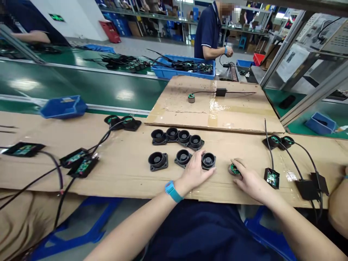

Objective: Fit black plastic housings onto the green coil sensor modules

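Note:
My left hand (195,172) rests on the cardboard-covered bench, its fingers against a black round housing (208,160) in the near row. My right hand (248,179) lies just to the right, fingertips on a small round green-topped part (233,169). Two more black housings (157,160) (183,157) sit to the left in the same row. Behind them stands a row of several housings (177,137). A blue band (173,191) is on my left wrist.
Small wired circuit boards lie right of my hand (272,177) and at the left (80,163). A raised cardboard sheet (212,108) holds a wired part (191,98). Blue bins (63,107) (183,70) flank a green conveyor (81,85). A person (210,30) stands beyond; another arm (338,203) at right.

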The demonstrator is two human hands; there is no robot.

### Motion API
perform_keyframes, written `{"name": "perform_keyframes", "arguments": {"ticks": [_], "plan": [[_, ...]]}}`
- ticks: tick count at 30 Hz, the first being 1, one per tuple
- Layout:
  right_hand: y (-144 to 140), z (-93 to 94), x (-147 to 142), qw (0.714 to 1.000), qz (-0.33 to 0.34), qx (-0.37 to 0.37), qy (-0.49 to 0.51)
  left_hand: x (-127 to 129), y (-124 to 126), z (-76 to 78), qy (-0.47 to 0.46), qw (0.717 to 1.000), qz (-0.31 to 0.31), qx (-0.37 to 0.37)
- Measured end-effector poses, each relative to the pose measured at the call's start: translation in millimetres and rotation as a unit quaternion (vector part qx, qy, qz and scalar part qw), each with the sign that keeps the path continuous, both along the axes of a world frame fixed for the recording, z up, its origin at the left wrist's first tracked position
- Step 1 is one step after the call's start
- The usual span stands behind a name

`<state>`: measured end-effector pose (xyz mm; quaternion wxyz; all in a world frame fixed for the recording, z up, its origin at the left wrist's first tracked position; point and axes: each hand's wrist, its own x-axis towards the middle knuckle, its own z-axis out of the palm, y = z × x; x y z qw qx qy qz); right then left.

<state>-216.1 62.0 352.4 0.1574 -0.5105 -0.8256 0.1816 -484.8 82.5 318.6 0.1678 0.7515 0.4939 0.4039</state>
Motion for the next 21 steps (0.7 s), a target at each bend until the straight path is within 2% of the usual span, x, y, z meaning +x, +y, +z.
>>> {"name": "perform_keyframes", "arguments": {"ticks": [2,4,7,10,12,14,16,19,21], "plan": [[4,-2.6,10,1.000,0.024,0.009,0.017,-1,0,1.0,-0.001,0.999,-0.031,-0.013],[8,-7.4,12,0.999,0.019,0.023,0.031,-1,0,0.1,0.000,0.999,-0.050,-0.016],[11,-13.2,6,0.998,-0.028,0.040,0.025,0,-5,-2.4,0.008,1.000,-0.002,0.008],[9,-10.8,0,0.997,-0.058,0.051,0.017,0,-12,-1.2,0.031,0.998,0.040,0.032],[7,-6.0,0,0.998,-0.039,0.050,0.030,-1,-14,1.8,0.040,0.999,0.003,0.030],[8,-1.9,1,0.998,-0.004,0.043,0.050,-1,-14,4.2,0.029,0.998,-0.059,0.005],[9,-0.8,3,0.997,0.009,0.032,0.064,2,-12,4.2,0.010,0.996,-0.081,-0.020],[13,-4.9,-1,0.997,-0.038,0.029,0.060,8,-9,0.4,-0.013,1.000,-0.012,-0.022],[14,-9.2,-4,0.996,-0.061,0.041,0.056,11,-8,-1.7,-0.025,0.999,0.012,-0.015]]}}
